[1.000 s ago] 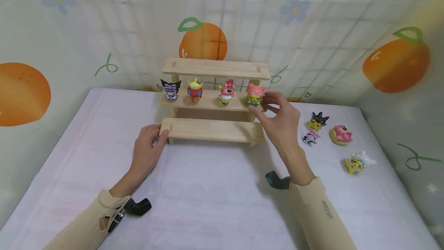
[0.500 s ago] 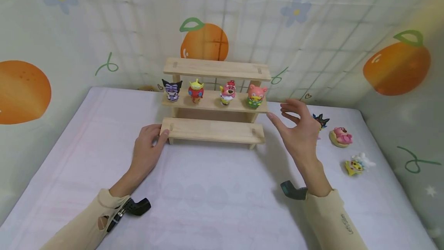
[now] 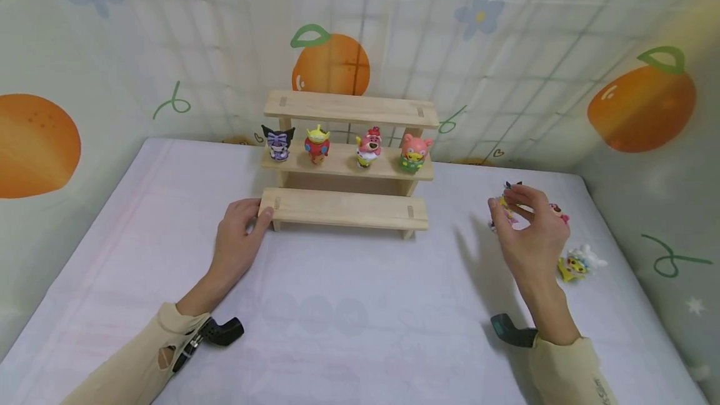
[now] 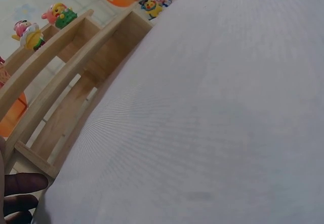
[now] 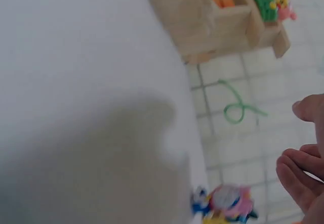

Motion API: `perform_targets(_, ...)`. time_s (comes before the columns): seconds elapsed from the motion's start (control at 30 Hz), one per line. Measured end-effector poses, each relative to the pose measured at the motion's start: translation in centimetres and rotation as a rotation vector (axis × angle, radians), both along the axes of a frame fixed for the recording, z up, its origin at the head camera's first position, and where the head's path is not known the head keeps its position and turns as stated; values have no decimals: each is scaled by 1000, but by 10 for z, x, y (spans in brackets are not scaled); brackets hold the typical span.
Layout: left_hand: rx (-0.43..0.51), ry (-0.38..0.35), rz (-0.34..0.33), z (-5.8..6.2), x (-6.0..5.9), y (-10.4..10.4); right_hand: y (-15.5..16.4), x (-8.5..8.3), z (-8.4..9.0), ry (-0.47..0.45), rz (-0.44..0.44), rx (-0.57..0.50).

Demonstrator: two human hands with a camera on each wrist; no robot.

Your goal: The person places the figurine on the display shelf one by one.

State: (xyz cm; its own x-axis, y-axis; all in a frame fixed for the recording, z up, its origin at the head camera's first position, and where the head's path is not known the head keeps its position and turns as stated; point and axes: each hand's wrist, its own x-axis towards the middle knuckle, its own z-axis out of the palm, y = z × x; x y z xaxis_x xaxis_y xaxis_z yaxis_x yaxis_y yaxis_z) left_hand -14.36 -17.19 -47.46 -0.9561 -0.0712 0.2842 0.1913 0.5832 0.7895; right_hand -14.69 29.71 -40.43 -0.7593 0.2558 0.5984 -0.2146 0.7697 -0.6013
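Note:
A three-tier wooden display shelf (image 3: 343,208) stands at the back of the table. My left hand (image 3: 240,233) grips the left end of its lowest step, thumb on top. Along the middle step stand a black-eared purple figurine (image 3: 278,145), a green-headed alien figurine in red (image 3: 317,145), a pink bear figurine (image 3: 368,149) and a pink-hooded yellow figurine (image 3: 413,155). My right hand (image 3: 531,239), fingers bent loosely and thumb apart, hovers over the loose figurines at the right with nothing in it. It partly hides a pink figurine (image 3: 558,212) and a small group (image 3: 505,202) behind its fingertips.
A yellow figurine with a white cloud-like top (image 3: 575,267) lies right of my right wrist. The top and bottom steps of the shelf bear no figurines. A printed curtain (image 3: 225,49) hangs right behind the table (image 3: 337,330).
My right hand has let go of the pink-hooded figurine on the middle step and moved right, over the loose figurines. My left hand stays on the shelf.

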Motion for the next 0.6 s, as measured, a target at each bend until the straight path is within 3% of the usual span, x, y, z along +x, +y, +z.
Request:
perform_targets(0.23, 1, 22, -1, 2, 1, -1, 13, 1, -13, 27, -25, 20)
perform_targets(0.47, 8, 7, 3, 0, 0, -1, 18, -1, -26, -1, -29, 28)
perform_targets(0.6, 10, 9, 1, 0, 0, 0, 22, -1, -31, -67, -27, 19)
